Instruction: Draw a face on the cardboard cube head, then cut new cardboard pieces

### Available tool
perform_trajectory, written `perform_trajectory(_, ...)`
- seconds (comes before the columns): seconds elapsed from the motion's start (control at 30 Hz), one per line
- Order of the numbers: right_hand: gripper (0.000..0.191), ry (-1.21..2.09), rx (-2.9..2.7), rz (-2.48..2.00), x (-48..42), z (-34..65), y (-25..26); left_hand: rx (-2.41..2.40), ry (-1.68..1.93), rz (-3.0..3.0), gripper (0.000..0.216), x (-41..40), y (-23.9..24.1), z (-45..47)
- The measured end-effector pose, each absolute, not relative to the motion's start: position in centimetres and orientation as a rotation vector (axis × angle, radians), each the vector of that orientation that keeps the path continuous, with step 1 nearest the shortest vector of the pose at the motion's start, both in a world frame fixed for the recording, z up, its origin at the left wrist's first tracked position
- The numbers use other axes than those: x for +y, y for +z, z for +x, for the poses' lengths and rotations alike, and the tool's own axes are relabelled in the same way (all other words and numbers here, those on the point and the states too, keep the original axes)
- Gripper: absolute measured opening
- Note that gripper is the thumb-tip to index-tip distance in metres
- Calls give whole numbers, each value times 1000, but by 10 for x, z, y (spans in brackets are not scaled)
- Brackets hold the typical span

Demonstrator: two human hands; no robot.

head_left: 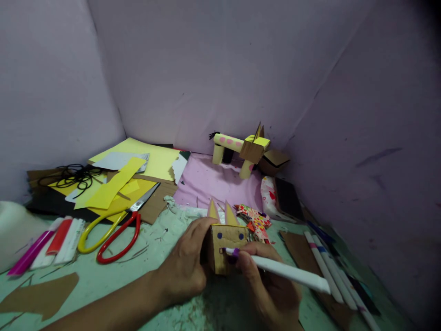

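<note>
A small cardboard box head (230, 236) with two upright pointed ears and two dark drawn eyes stands in front of me. My left hand (189, 255) is closed on its left side, thumb at the top edge. In my right hand (272, 285) is a white marker (292, 272) with a purple collar, gripped between thumb and fingers. Its tip touches the front of the box, below the eyes, beside a small drawn mark. Behind stands a cardboard animal (237, 147) with pink spots, tube legs and a black tail.
Scissors (126, 225) with yellow and red handles lie at left, near glue and marker caps. Yellow paper (158, 158) and black cord (74, 177) are behind them. Several markers (324, 266) rest on cardboard at right. A phone (288, 197) and patterned cloth (257, 219) lie beyond.
</note>
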State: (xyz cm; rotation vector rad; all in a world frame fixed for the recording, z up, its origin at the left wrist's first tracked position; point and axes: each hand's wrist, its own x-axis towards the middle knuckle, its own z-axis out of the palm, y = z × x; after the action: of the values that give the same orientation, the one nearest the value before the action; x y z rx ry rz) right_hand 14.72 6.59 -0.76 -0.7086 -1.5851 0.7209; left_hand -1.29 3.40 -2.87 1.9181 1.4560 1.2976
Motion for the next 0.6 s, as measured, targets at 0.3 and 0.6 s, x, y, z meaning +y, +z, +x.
perform_trajectory(0.3,24,692,-1564,-752,61,148,-4,1464,1297,1921,70,35,-26,-13)
perform_trajectory(0.6,31,621,-1482,-824,60,152,1,1512,1254,1844,68,34,-27,-12)
